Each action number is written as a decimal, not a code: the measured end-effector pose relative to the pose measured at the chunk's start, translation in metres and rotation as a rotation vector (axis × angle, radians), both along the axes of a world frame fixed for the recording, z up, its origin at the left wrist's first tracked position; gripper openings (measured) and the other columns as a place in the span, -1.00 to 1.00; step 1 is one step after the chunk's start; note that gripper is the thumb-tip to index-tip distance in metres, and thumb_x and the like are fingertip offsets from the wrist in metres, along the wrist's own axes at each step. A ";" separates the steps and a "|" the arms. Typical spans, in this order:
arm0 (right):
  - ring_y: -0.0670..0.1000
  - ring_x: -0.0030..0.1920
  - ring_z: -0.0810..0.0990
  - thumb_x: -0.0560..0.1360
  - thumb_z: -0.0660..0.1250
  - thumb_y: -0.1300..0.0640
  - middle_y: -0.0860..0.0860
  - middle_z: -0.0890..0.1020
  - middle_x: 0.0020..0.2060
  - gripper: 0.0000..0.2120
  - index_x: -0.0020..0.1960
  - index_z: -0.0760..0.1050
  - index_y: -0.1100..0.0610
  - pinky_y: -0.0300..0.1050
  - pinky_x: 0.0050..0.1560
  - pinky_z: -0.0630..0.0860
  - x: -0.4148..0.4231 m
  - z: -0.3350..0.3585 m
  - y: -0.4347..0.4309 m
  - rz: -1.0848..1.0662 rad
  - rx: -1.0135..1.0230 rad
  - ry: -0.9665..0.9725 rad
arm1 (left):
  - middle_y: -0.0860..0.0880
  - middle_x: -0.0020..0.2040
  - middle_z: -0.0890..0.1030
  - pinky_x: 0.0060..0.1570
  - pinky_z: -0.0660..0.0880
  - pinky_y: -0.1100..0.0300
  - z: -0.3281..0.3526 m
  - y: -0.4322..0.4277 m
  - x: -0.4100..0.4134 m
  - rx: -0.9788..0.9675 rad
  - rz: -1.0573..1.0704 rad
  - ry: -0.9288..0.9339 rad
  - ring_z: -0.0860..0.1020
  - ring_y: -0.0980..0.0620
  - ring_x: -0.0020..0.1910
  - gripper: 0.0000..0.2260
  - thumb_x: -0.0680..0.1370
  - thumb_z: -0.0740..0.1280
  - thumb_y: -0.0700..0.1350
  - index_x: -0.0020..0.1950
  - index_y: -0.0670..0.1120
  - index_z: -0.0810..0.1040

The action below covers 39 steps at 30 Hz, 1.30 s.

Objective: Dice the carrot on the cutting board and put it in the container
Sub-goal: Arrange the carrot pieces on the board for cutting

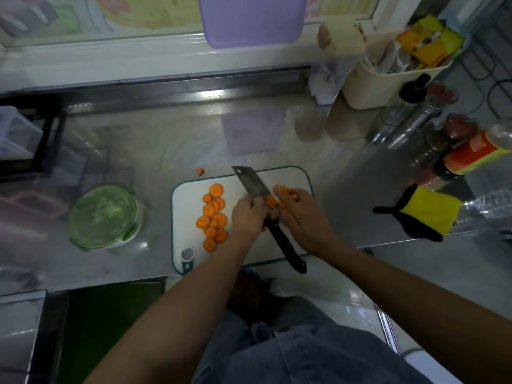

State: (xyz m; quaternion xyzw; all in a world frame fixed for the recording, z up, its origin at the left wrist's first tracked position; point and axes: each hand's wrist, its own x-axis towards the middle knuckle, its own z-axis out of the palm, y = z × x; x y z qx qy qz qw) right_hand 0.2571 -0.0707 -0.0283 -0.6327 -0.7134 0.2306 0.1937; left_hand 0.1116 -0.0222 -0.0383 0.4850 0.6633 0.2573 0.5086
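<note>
A white cutting board (188, 195) with a teal rim lies on the steel counter. Several round carrot slices (213, 214) cover its left half. A cleaver (250, 181) with a black handle (288, 250) lies slanted across the board. My left hand (245, 217) grips the cleaver at the heel of the blade, and the handle sticks out free toward me. My right hand (300, 214) is to the right of the blade, its fingers resting against small carrot pieces (281, 189). More carrot pieces (271, 202) sit between my hands. The round container (102, 217) with a green lid stands left of the board.
One carrot bit (200, 171) lies on the counter behind the board. A purple tray (252, 20) leans on the window ledge. A cream caddy (388, 76), bottles (476, 153) and a yellow-black glove (426, 212) crowd the right side. Clear plastic boxes (16, 134) stand at far left.
</note>
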 end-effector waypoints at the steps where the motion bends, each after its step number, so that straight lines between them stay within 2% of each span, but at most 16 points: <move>1: 0.21 0.34 0.28 0.57 -0.11 -0.17 0.18 0.25 0.43 -0.47 0.51 0.14 -0.08 0.08 0.33 0.29 0.000 -0.004 0.001 0.046 -0.030 -0.002 | -0.18 -0.39 0.52 -0.31 0.49 -0.06 0.000 0.000 0.000 -0.009 0.000 -0.010 0.49 -0.13 -0.40 -0.68 0.60 0.14 -0.11 -0.33 -0.15 0.46; 3: 0.14 0.47 0.07 0.52 -0.19 -0.25 0.09 0.04 0.53 -0.44 0.49 0.04 -0.18 0.09 0.41 0.07 -0.004 -0.008 0.002 0.084 -0.113 0.001 | -0.18 -0.42 0.52 -0.37 0.46 0.03 0.004 -0.001 0.000 -0.032 0.008 -0.043 0.48 -0.11 -0.46 -0.65 0.61 0.13 -0.12 -0.33 -0.17 0.49; 6: 0.10 0.51 -0.04 0.44 -0.34 -0.37 0.05 -0.05 0.55 -0.27 0.52 0.06 -0.13 0.06 0.44 -0.01 -0.002 -0.016 0.004 0.033 -0.157 -0.090 | -0.17 -0.44 0.50 -0.42 0.40 0.12 0.006 -0.002 0.000 -0.027 0.023 -0.067 0.45 -0.08 -0.52 -0.65 0.62 0.12 -0.14 -0.35 -0.16 0.45; 8: 0.14 0.52 -0.04 0.39 -0.40 -0.42 0.07 -0.06 0.55 -0.17 0.53 0.06 -0.08 0.07 0.45 -0.04 0.004 -0.018 0.005 -0.039 -0.178 -0.135 | -0.16 -0.45 0.48 -0.43 0.39 0.12 0.005 -0.002 -0.002 -0.031 0.040 -0.064 0.45 -0.09 -0.51 -0.66 0.62 0.13 -0.14 -0.35 -0.16 0.43; 13: 0.07 0.50 0.00 0.47 -0.27 -0.28 0.04 -0.03 0.55 -0.36 0.51 0.07 -0.17 0.04 0.41 0.03 0.000 -0.010 0.012 0.033 -0.155 -0.085 | -0.16 -0.45 0.48 -0.47 0.38 0.15 0.008 0.001 -0.004 -0.048 0.049 -0.079 0.44 -0.09 -0.52 -0.66 0.61 0.13 -0.15 -0.36 -0.18 0.43; 17: 0.11 0.50 0.04 0.40 -0.34 -0.31 0.05 0.01 0.54 -0.22 0.51 0.15 -0.07 0.03 0.41 0.04 0.000 -0.015 0.015 -0.042 -0.196 -0.153 | -0.12 -0.43 0.46 -0.39 0.42 0.09 0.010 0.002 -0.006 -0.041 0.087 -0.075 0.46 -0.08 -0.45 -0.66 0.61 0.14 -0.15 -0.37 -0.14 0.40; 20: 0.12 0.47 0.11 0.49 -0.23 -0.27 0.06 0.07 0.53 -0.38 0.49 0.16 -0.15 0.05 0.39 0.09 0.002 -0.010 0.011 -0.015 -0.112 -0.051 | -0.10 -0.44 0.43 -0.48 0.36 0.19 0.010 0.005 -0.012 -0.042 0.138 -0.082 0.42 -0.02 -0.48 -0.66 0.62 0.12 -0.17 -0.37 -0.14 0.37; 22: 0.08 0.46 0.12 0.53 -0.20 -0.26 0.02 0.09 0.53 -0.44 0.44 0.25 -0.21 0.05 0.37 0.11 0.004 -0.009 0.007 0.076 -0.112 -0.023 | -0.10 -0.45 0.43 -0.43 0.34 0.17 0.009 0.007 -0.015 -0.022 0.184 -0.070 0.41 -0.02 -0.46 -0.64 0.61 0.13 -0.16 -0.39 -0.15 0.36; 26: 0.15 0.42 0.18 0.49 -0.22 -0.32 0.08 0.19 0.49 -0.30 0.38 0.42 -0.02 0.08 0.37 0.15 0.006 -0.013 0.005 -0.005 -0.134 -0.057 | -0.09 -0.46 0.40 -0.32 0.30 0.11 0.008 0.008 -0.018 -0.026 0.215 -0.043 0.38 -0.02 -0.42 -0.63 0.60 0.15 -0.17 -0.42 -0.14 0.34; 29: 0.16 0.29 0.36 0.52 -0.13 -0.22 0.10 0.39 0.36 -0.37 0.36 0.44 0.04 0.01 0.25 0.24 0.005 -0.006 0.005 -0.039 -0.077 -0.023 | -0.09 -0.43 0.43 -0.30 0.32 0.14 0.010 0.009 -0.017 -0.016 0.167 0.017 0.41 -0.04 -0.37 -0.64 0.61 0.14 -0.13 -0.39 -0.15 0.39; 31: 0.06 0.07 0.54 0.54 -0.02 -0.21 0.03 0.59 0.08 -0.45 0.32 0.49 0.04 -0.02 0.10 0.41 0.002 0.003 0.006 -0.029 -0.014 0.045 | -0.07 -0.42 0.44 -0.37 0.30 0.17 0.012 0.010 -0.016 -0.005 0.109 0.075 0.42 -0.04 -0.37 -0.64 0.62 0.14 -0.12 -0.38 -0.13 0.39; 33: -0.05 -0.24 0.55 0.54 0.14 -0.23 -0.08 0.57 -0.29 -0.51 0.35 0.46 0.00 -0.13 -0.21 0.43 -0.002 0.015 0.006 0.021 -0.106 0.088 | -0.09 -0.40 0.45 -0.41 0.29 0.16 0.014 0.010 -0.012 0.024 0.039 0.125 0.44 -0.06 -0.36 -0.65 0.61 0.16 -0.12 -0.38 -0.13 0.37; 34: -0.07 -0.30 0.50 0.53 0.21 -0.22 -0.11 0.52 -0.35 -0.49 0.39 0.40 -0.02 -0.18 -0.31 0.37 -0.006 0.019 0.006 0.062 -0.174 0.047 | -0.11 -0.37 0.47 -0.38 0.31 0.14 0.016 0.010 -0.009 0.037 0.007 0.145 0.47 -0.09 -0.32 -0.66 0.61 0.17 -0.12 -0.37 -0.13 0.38; 36: -0.07 -0.27 0.48 0.51 0.30 -0.13 -0.06 0.57 -0.26 -0.43 0.46 0.27 -0.02 -0.18 -0.36 0.30 -0.010 0.021 0.003 0.106 -0.256 -0.046 | -0.09 -0.37 0.48 -0.34 0.33 0.15 0.021 0.009 -0.001 0.067 -0.032 0.161 0.48 -0.07 -0.34 -0.67 0.61 0.18 -0.11 -0.37 -0.12 0.39; 38: -0.04 -0.20 0.50 0.52 0.31 0.04 0.02 0.61 -0.09 -0.52 0.41 0.34 0.06 -0.20 -0.30 0.30 -0.012 0.020 0.002 0.008 -0.229 0.025 | -0.06 -0.41 0.51 -0.31 0.41 0.14 0.022 0.008 0.007 0.075 -0.045 0.104 0.50 -0.03 -0.39 -0.63 0.64 0.13 -0.07 -0.36 -0.10 0.43; 39: -0.05 -0.22 0.48 0.53 0.29 0.09 0.01 0.59 -0.10 -0.62 0.33 0.42 0.12 -0.24 -0.31 0.29 -0.012 0.018 0.002 -0.074 -0.201 0.094 | -0.09 -0.40 0.56 -0.25 0.47 0.10 0.021 0.007 0.010 0.074 -0.060 0.066 0.54 -0.07 -0.37 -0.60 0.66 0.09 -0.01 -0.30 -0.12 0.50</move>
